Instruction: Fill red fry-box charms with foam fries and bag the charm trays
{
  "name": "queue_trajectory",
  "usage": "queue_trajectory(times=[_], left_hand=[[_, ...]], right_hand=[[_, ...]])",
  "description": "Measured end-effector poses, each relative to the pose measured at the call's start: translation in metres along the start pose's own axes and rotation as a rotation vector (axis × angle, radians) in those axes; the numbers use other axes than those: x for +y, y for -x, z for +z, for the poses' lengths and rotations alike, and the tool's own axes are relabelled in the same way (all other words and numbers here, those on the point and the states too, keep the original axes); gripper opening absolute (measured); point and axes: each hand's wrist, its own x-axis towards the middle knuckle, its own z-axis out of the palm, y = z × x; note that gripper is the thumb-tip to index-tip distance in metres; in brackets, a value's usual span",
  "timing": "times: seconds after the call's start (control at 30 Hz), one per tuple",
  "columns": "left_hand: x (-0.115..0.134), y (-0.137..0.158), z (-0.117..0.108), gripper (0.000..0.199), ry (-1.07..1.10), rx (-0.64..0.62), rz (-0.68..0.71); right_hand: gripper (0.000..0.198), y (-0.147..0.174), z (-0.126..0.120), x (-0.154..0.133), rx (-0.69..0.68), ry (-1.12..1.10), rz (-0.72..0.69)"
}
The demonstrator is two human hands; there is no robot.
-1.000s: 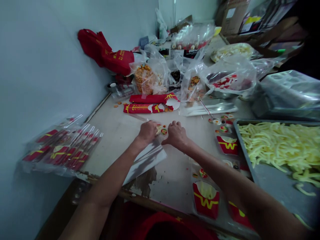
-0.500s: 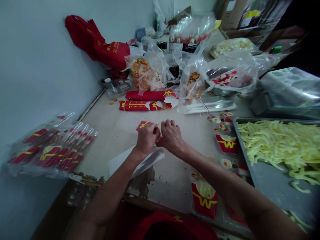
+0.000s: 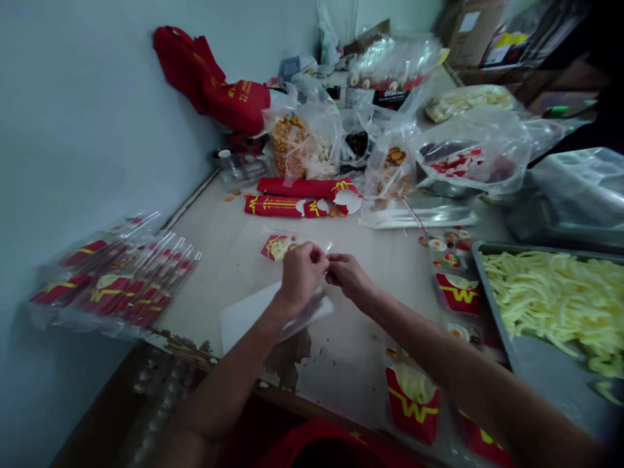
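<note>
My left hand (image 3: 303,273) is closed in a pinch at the edge of a clear plastic bag (image 3: 291,234). Inside that bag lies a small red carton (image 3: 268,247) with a yellow mark and pale fry-shaped pieces. Fingertips of my right hand (image 3: 350,275) meet those of the left and pinch together at the bag's end; the exact grip is partly hidden. Below the hands, a white sheet (image 3: 248,312) and some clear plastic film lie flat on the table.
A metal tray (image 3: 529,364) of pale yellow fry-shaped pieces stands at right, beside filled red packets (image 3: 413,403). Packed bags (image 3: 117,279) lie at left. Stacked red cartons (image 3: 275,206), clear sleeves (image 3: 424,214) and bags of small pieces (image 3: 292,146) line the back.
My hands have turned and now meet at the fingertips. The bagged carton beside my left hand shows more, with its pale pieces visible. The whole view has shifted slightly.
</note>
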Motion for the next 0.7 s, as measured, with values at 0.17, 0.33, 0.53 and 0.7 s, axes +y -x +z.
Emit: queue_trajectory(times=[0.17,0.33,0.53,0.7], left_hand=[[-0.018,-0.004,-0.044,0.066,0.003,-0.082,0.095],[-0.053,-0.047,-0.085,0.112,-0.464,-0.496,0.392],[-0.043,-0.064,-0.171,0.1,-0.794,-0.298,0.229],[-0.054,-0.035,-0.309,0.088,-0.993,-0.086,-0.41]], right_hand=[[0.034,-0.005,0.008,-0.007,-0.166,0.016,-0.037],[0.041,-0.014,-0.009,-0.023,-0.162,0.044,0.079],[0.041,0.022,-0.013,-0.064,0.078,0.473,-0.28],[0.016,0.127,0.051,-0.087,-0.518,0.754,-0.904]])
